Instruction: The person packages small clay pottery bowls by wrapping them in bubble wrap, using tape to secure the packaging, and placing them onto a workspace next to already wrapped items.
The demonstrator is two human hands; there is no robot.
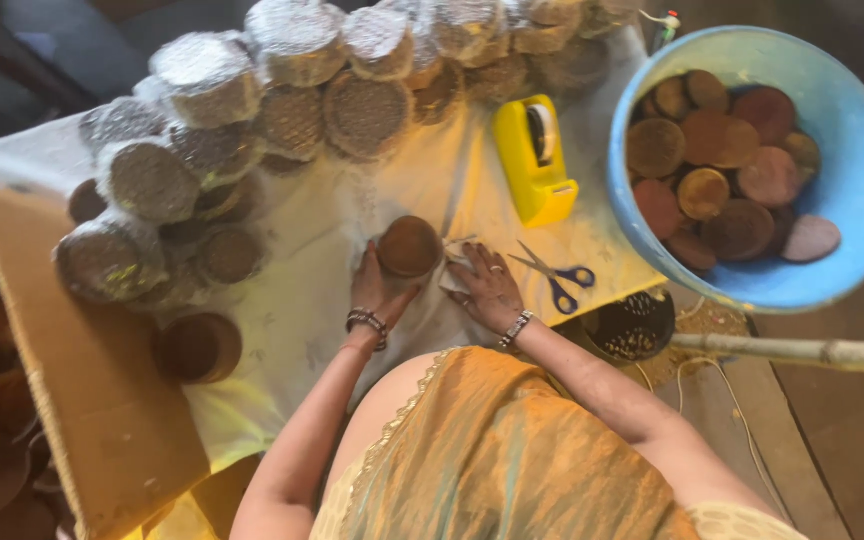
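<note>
My left hand point(372, 290) grips a round brown clay pot point(409, 246) that rests on the white cloth point(282, 300). Right beside it, my right hand point(487, 290) lies with spread fingers on a small pale piece of wrap point(455, 262) against the pot's side. Both wrists wear bangles. A blue-handled pair of scissors point(557, 275) lies just right of my right hand. A yellow tape dispenser point(535, 160) stands on the cloth beyond the scissors.
Stacks of wrapped round pots point(252, 110) crowd the far and left side of the cloth. A blue tub point(857, 190) at the right holds several brown clay lids. A cardboard box point(82, 420) sits at left, a bamboo pole point(802, 350) at right.
</note>
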